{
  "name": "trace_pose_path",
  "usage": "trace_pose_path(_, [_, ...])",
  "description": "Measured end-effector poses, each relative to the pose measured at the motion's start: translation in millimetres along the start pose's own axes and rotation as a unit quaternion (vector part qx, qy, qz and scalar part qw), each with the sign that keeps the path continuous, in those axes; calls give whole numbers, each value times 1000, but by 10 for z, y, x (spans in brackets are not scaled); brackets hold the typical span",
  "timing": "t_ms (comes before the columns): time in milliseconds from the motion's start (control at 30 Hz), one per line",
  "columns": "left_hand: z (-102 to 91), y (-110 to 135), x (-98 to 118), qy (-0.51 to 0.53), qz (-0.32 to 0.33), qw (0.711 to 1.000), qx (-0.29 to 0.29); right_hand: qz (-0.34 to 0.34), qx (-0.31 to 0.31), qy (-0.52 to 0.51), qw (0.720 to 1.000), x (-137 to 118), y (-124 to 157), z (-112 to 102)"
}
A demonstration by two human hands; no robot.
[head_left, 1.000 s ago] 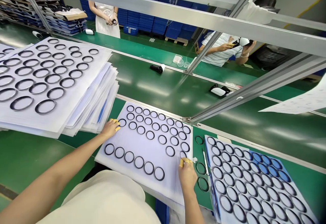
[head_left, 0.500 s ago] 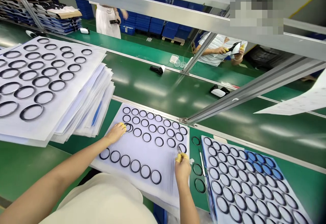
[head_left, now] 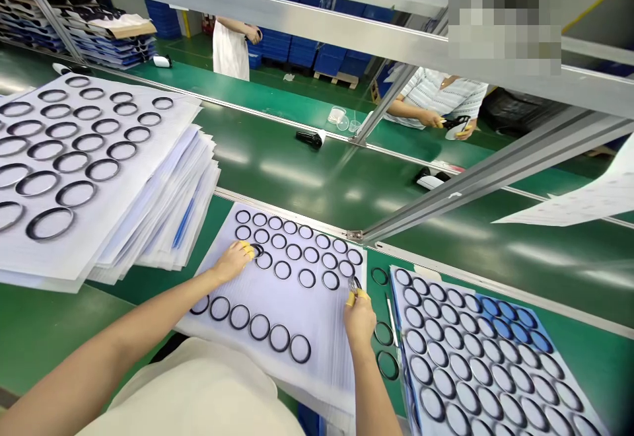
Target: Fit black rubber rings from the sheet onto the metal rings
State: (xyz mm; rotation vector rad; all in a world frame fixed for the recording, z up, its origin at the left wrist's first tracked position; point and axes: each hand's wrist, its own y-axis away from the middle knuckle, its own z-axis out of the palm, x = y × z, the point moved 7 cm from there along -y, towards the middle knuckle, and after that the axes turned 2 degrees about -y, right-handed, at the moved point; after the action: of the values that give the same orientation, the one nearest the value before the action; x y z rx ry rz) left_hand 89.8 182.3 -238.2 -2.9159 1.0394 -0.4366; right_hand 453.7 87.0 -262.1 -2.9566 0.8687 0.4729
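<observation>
Yellow covers sit on the fingertips of both my hands. My left hand (head_left: 236, 261) is closed on a black ring (head_left: 258, 250), which it tilts just above the left end of a row of rings. At the right edge of the white sheet (head_left: 277, 297), my right hand (head_left: 359, 314) pinches another dark ring (head_left: 354, 283), seen nearly edge-on and partly covered by the fingers. Several black rings lie in rows across the far half of this sheet. A separate row of rings (head_left: 260, 327) lies along its near side.
On the left rises a tall stack of white sheets (head_left: 163, 205) topped with rings. Another ring-covered sheet (head_left: 500, 350) lies at right, with loose rings (head_left: 387, 364) and a thin white stick (head_left: 392, 317) beside it. A metal post (head_left: 475, 165) slants overhead. Two people stand beyond the green conveyor (head_left: 277, 165).
My left hand has shifted slightly right, and its ring now tilts up off the sheet. My right hand has moved slightly right and down, its ring now more edge-on.
</observation>
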Motion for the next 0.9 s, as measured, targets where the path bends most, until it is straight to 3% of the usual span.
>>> trace_pose_path(133, [132, -76, 194, 7, 20, 999, -28, -86, -48, -54, 994, -305, 16, 142])
trace_pose_path(233, [212, -129, 227, 15, 6, 999, -46, -99, -79, -100, 987, -416, 17, 210])
trace_pose_path(400, [206, -216, 224, 72, -25, 995, -61, -29, -93, -209, 973, -389, -24, 199])
trace_pose_path(500, [125, -260, 236, 141, -50, 987, -65, 42, -81, -307, 947, -312, -15, 133])
trace_pose_path(600, [-12, -276, 251, 231, -92, 966, -63, 111, -73, -430, 893, -241, 84, 51])
trace_pose_path(700, [-192, -240, 339, 347, -137, 925, -76, 143, -96, -554, 814, -304, 310, -27])
trace_pose_path(900, [-678, -13, 940, 582, -122, 782, -188, 130, -222, -704, 663, -955, 1018, -179])
